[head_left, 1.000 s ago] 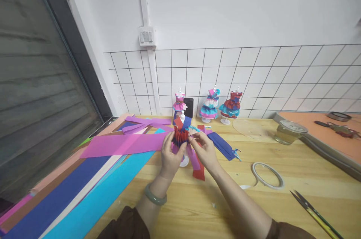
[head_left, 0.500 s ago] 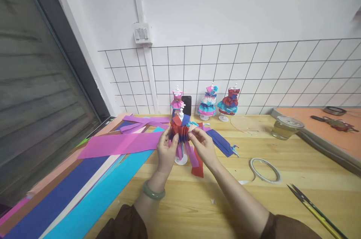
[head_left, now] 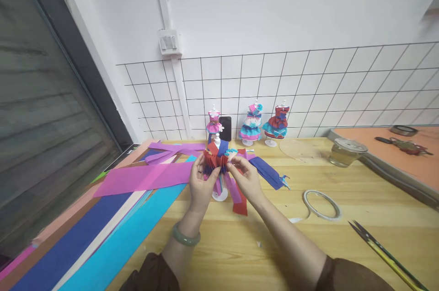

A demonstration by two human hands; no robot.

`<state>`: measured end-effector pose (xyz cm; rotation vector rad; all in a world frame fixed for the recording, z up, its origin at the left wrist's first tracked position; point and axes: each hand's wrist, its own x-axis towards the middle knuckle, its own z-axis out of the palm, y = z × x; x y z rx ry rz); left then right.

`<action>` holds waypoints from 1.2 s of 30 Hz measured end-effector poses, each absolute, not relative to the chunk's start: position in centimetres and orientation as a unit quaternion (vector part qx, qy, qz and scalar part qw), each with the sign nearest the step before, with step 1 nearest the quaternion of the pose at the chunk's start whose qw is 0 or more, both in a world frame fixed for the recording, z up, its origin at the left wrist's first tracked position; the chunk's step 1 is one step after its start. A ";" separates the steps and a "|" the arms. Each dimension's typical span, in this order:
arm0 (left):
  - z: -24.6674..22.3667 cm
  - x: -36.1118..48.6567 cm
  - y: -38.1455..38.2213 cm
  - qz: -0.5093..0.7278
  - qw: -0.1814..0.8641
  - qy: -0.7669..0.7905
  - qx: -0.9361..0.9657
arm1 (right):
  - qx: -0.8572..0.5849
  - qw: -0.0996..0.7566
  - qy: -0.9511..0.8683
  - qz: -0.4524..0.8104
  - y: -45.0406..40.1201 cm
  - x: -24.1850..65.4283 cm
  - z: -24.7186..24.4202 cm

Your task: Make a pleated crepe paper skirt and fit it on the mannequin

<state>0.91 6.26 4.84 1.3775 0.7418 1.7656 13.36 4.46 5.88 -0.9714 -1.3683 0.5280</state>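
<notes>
A small white mannequin on a round white base wears a red and blue paper bodice. Around its waist is a pleated red paper ruffle with blue beneath. My left hand pinches the ruffle's left side between thumb and fingers. On the other side, my right hand pinches the ruffle's right edge near a light-blue frilled piece. Pink and red strips hang below the hands. The ruffle's back is hidden.
Coloured paper strips spread over the left. Three dressed mannequins and a phone stand behind. To the right are a blue piece, a tape roll, scissors and a glass jar.
The camera view has shifted slightly. Both hands still pinch the ruffle, whose red pleats now sit a little higher and fan out more between the fingers.
</notes>
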 end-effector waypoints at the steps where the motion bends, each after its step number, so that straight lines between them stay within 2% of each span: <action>1: 4.8 0.9 6.2 0.698 0.372 0.294 0.537 | -0.431 0.636 -0.603 0.213 4.4 13.3 5.9; 9: 3.9 0.9 5.7 0.724 0.253 0.366 0.527 | -0.452 0.640 -0.618 0.062 3.8 12.8 5.8; 13: 3.7 0.7 5.1 0.728 0.240 0.375 0.521 | -0.435 0.635 -0.638 0.025 3.4 12.4 5.7; 23: 4.5 0.3 3.1 0.714 0.371 0.346 0.483 | -0.375 0.589 -0.715 0.033 2.5 11.3 5.7; 26: 4.8 0.2 2.6 0.702 0.400 0.351 0.473 | -0.385 0.561 -0.733 -0.015 2.4 11.2 5.5; 31: 4.9 0.2 1.9 0.693 0.390 0.363 0.485 | -0.432 0.465 -0.760 -0.140 2.1 11.0 5.2; 36: 4.7 0.7 1.7 0.691 0.465 0.338 0.438 | -0.454 0.411 -0.763 -0.208 1.8 10.9 5.2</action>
